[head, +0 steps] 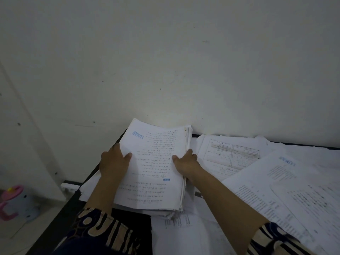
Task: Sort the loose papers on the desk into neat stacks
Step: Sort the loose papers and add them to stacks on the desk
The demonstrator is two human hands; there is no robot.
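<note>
Two hands, left hand and right hand, clasp one paper stack.

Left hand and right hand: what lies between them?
In the head view, the thick white printed paper stack lies between the left hand and right hand; both grip its side edges.

A plain whitish wall fills the upper frame, dimly lit. The dark surface meets it; pale floor shows lower left.

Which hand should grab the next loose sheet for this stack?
Right hand: the loose sheets lie spread on its side. The left hand grips the stack at the desk's left edge.
</note>
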